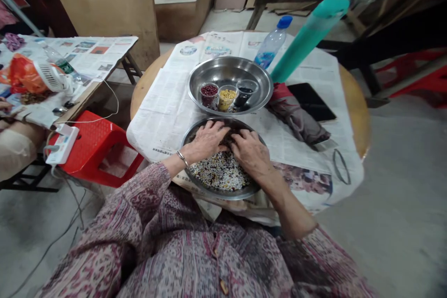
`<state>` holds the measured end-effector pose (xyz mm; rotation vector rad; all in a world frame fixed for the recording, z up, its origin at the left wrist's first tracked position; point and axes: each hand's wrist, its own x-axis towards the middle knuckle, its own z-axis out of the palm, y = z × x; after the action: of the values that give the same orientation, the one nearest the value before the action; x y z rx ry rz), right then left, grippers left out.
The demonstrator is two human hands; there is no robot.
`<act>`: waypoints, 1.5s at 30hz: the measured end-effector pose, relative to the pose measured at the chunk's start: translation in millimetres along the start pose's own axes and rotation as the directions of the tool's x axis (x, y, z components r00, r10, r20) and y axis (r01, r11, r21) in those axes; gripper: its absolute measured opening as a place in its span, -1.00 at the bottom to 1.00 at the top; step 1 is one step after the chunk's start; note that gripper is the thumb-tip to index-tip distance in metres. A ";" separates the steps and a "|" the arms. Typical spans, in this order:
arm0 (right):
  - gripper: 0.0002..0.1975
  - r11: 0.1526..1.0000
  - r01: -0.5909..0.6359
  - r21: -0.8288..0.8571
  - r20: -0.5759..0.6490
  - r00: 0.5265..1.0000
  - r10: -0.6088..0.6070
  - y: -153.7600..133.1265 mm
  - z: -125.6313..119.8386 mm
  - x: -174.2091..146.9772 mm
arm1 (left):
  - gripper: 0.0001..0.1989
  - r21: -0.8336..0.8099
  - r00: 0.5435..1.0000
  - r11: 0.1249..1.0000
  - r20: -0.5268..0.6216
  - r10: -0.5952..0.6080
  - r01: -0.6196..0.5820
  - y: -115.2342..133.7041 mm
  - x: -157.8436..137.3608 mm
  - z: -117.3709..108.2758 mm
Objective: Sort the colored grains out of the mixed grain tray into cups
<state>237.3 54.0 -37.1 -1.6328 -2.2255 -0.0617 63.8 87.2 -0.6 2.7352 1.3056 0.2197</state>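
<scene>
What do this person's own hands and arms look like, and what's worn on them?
Both the left hand and the right hand are gloveless. A silver-coloured bracelet circles the left wrist. The patterned sleeves mix purple, pink and grey, stopping short of the wrists.

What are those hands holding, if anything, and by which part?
Can't tell: the left hand and right hand are in the near bowl of mixed grains, any hold unclear.

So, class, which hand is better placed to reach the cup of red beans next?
Probably the left hand: in the near bowl, it lies almost straight in front of the cup of red beans. The right hand, in the same bowl, is farther to the right.
</scene>
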 end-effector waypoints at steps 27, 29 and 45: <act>-0.83 0.997 0.050 0.059 0.177 0.982 -0.060 -1.1 -20.2 -28.6 | -0.75 0.116 0.989 0.985 0.068 -0.134 0.125 -1.6 -41.2 -14.5; -0.84 0.988 0.079 0.135 0.196 0.975 -0.105 -9.5 -24.4 -44.7 | -0.82 0.043 0.986 0.994 0.125 -0.107 0.102 6.4 -60.6 -17.0; -0.73 0.993 0.118 -0.003 0.078 0.990 -0.118 5.9 -2.3 -20.6 | -0.74 0.048 0.994 0.994 0.047 -0.096 0.093 -7.9 -52.5 -8.6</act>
<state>248.6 36.6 -42.7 -1.5306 -2.3820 -0.0389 23.6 51.5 2.2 2.6884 1.4396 0.1149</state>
